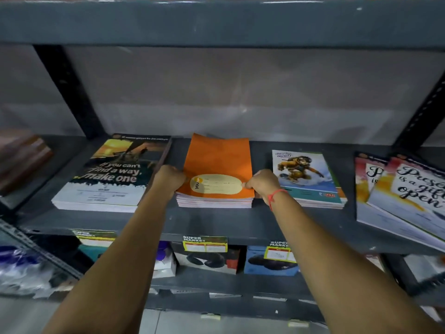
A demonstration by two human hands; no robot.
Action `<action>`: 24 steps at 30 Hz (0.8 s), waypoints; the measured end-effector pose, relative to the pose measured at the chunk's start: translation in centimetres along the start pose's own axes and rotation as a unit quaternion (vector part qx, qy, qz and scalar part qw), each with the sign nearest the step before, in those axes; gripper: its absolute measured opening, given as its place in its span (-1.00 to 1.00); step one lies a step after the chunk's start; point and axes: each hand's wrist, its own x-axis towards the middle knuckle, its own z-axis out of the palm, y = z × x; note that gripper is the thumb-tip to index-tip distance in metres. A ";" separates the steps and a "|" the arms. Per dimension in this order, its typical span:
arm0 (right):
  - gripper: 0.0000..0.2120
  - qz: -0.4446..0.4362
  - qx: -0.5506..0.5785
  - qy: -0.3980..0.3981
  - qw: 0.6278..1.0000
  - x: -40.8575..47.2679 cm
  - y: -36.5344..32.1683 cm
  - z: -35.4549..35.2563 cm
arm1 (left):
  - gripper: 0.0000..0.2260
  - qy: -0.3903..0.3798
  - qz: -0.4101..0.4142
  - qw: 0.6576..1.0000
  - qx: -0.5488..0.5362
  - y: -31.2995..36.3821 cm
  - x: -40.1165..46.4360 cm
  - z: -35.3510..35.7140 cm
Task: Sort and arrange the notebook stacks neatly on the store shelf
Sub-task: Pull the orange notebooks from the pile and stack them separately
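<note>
Orange notebook stack (216,165), dark grey shelf (216,222)

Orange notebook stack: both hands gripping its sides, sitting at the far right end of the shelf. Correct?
Not the position. The head view shows the orange notebook stack mid-shelf, with two more stacks to its right. The left hand and right hand do grip its sides.

Both forearms were bare, no sleeves showing; a thin red thread bracelet (277,194) (knotted, loose ends) circled the right wrist.

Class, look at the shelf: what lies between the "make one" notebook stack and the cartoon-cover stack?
In the head view, the orange notebook stack lies between them, gripped by the left hand and right hand.
</note>
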 end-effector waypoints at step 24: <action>-0.60 0.130 -0.041 0.286 0.948 -1.7 17.1 -25.9 | -0.77 -0.176 0.422 0.863 0.215 14.4 -18.1 27.6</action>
